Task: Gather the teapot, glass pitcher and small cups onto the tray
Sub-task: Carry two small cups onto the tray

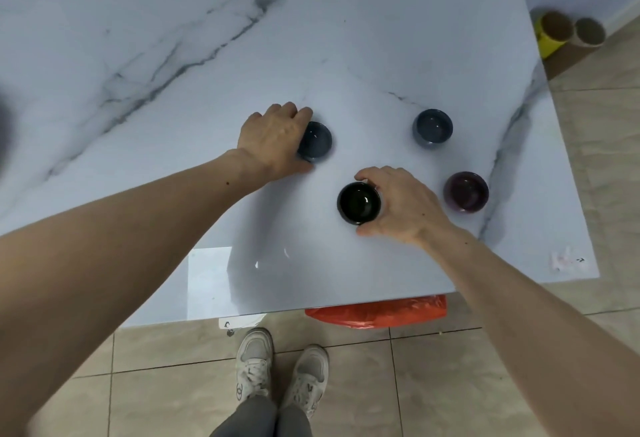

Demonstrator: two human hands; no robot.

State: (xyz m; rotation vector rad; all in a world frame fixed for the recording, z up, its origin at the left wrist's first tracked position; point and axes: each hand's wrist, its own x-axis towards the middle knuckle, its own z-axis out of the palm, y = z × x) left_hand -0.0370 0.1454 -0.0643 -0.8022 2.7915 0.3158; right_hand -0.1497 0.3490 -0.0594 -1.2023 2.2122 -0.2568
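Observation:
Several small cups stand on the white marble table (173,55). My left hand (273,140) wraps its fingers around a dark blue cup (317,142) from the left. My right hand (401,204) grips a black cup (358,202) from the right, thumb at its near side. A grey-blue cup (433,128) stands free farther right, and a purple cup (467,191) sits beside my right hand, apart from it. No teapot, pitcher or tray shows clearly; a dark blur at the far left edge cannot be identified.
The table's near edge runs just in front of my feet, its right edge past the purple cup. An orange plastic bag (377,312) lies under the table. A yellow container (550,32) and a round tin (590,31) stand on the tiled floor at the right.

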